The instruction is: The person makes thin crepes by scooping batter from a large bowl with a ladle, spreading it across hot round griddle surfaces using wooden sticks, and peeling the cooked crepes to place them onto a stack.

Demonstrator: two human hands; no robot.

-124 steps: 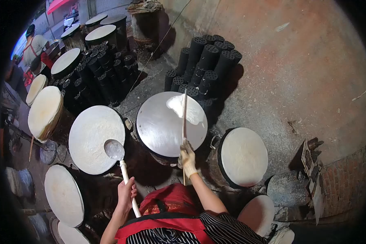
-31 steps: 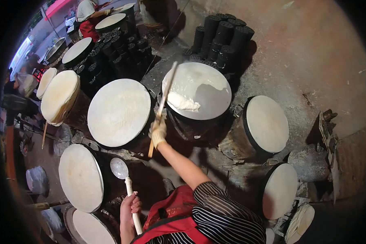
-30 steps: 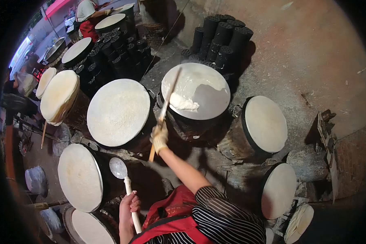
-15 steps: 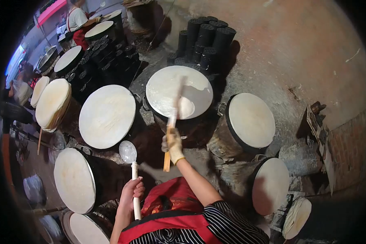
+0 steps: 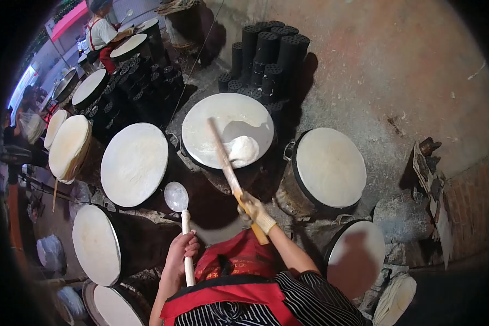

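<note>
My bare left hand (image 5: 182,251) is wrapped round the pale handle of a ladle (image 5: 176,196), whose whitish bowl points up and away from me. In my gloved right hand (image 5: 257,212) is a long flat wooden spatula (image 5: 223,155), slanting up and left across the round griddle (image 5: 204,108) in front of me. A white lump of batter or dough (image 5: 244,150) lies against the spatula's right side. A thin white layer coats much of the griddle, and a smooth greyer patch shows behind the lump.
More round griddles covered with pale sheets surround me, including one at left (image 5: 135,164) and one at right (image 5: 331,167). Black perforated coal cylinders (image 5: 266,54) stand behind the middle griddle. Stacked flatbreads (image 5: 70,148) are at far left. A person (image 5: 100,32) works at the upper left.
The spatula's far end has swung left over the griddle, while my right hand has shifted right and closer to me. The white lump looks thicker and more bunched. My left hand still grips the ladle.
</note>
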